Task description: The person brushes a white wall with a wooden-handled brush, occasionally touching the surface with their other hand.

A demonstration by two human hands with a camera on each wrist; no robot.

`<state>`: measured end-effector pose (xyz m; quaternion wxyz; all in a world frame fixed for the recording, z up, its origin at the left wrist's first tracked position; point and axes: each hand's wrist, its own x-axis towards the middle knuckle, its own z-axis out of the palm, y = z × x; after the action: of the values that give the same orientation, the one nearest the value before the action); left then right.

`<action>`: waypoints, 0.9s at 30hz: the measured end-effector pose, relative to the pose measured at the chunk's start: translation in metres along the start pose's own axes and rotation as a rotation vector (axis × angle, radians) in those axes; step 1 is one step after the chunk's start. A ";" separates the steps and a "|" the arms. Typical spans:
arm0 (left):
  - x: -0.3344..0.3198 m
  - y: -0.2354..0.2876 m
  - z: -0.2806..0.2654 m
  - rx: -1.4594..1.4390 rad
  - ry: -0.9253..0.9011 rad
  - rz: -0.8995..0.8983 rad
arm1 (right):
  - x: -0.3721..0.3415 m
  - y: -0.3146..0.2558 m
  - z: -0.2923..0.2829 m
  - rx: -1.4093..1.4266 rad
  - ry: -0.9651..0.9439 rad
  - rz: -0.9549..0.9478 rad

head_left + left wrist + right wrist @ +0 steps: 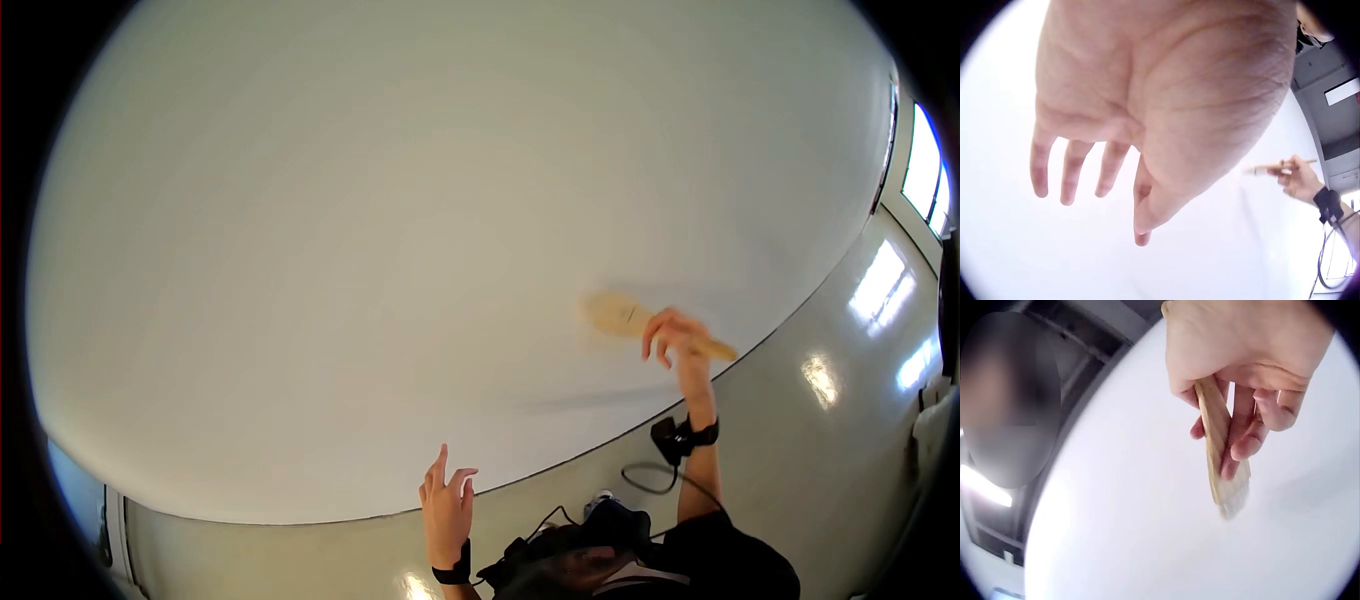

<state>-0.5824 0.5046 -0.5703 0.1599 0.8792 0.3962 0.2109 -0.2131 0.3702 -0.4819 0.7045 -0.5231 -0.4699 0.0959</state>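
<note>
A flat wooden brush (1213, 425) with pale bristles (1235, 503) is gripped in my right hand (682, 338), thumb on one side of the handle and fingers on the other. In the head view the brush (622, 314) looks blurred, its bristle end pointing left over a large white surface (380, 200). Below and to the left, my left hand (447, 508) is raised at the lower edge of that surface, holding nothing. The left wrist view shows its palm (1160, 81), with the fingers extended and the thumb near the index finger.
A glossy floor (800, 430) runs along the white surface's dark lower edge. At the right is a bright window (925, 165). A cable (650, 480) loops from the right wrist camera (685, 438) towards the person's dark clothing.
</note>
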 end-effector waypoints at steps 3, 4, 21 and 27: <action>0.002 0.007 -0.003 -0.014 0.025 -0.006 | 0.055 -0.055 0.007 0.087 0.159 -0.314; 0.001 0.009 -0.003 -0.014 0.029 -0.014 | 0.073 -0.082 0.016 0.038 0.182 -0.370; -0.001 0.026 -0.004 0.009 0.103 -0.064 | 0.038 -0.093 0.055 -0.107 0.090 -0.140; 0.004 0.026 -0.021 -0.034 0.019 -0.032 | 0.059 -0.135 0.075 0.003 0.145 -0.262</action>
<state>-0.5741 0.4936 -0.5398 0.1743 0.8679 0.4080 0.2234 -0.2871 0.3969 -0.3363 0.7439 -0.4616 -0.4821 -0.0342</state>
